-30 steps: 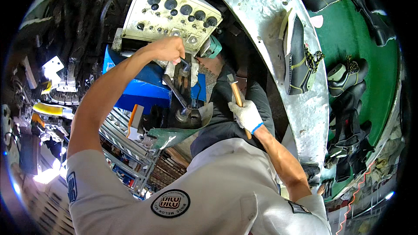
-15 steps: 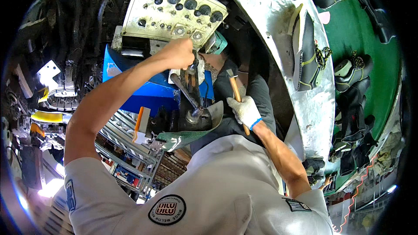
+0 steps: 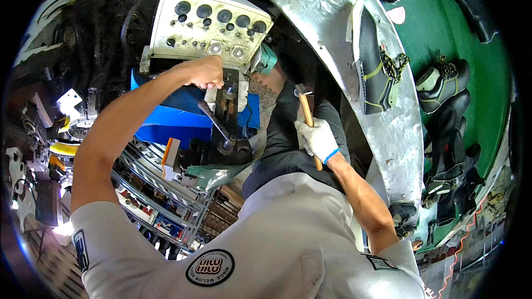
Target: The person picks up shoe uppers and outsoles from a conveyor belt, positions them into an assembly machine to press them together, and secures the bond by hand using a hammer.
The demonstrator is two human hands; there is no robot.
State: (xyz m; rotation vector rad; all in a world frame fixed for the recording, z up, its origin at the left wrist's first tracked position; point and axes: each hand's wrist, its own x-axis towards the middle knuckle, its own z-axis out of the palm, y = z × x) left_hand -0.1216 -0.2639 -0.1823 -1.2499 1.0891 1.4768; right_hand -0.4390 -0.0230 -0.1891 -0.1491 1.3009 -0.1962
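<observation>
Clasping a wooden-handled hammer [image 3: 306, 109] partway along, probably for balance, the gloved right hand [image 3: 315, 137] has a firm grip above dark trousers [image 3: 277, 160]; near the control panel [image 3: 210, 29], the left hand [image 3: 207, 72] curls, whether its grip holds anything hidden.

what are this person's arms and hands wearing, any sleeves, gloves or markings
Both arms have short, light grey sleeves, each with a dark patch. Below them the forearms are bare. The left hand has no glove; the right hand wears a white glove with a blue band at the wrist.
</observation>
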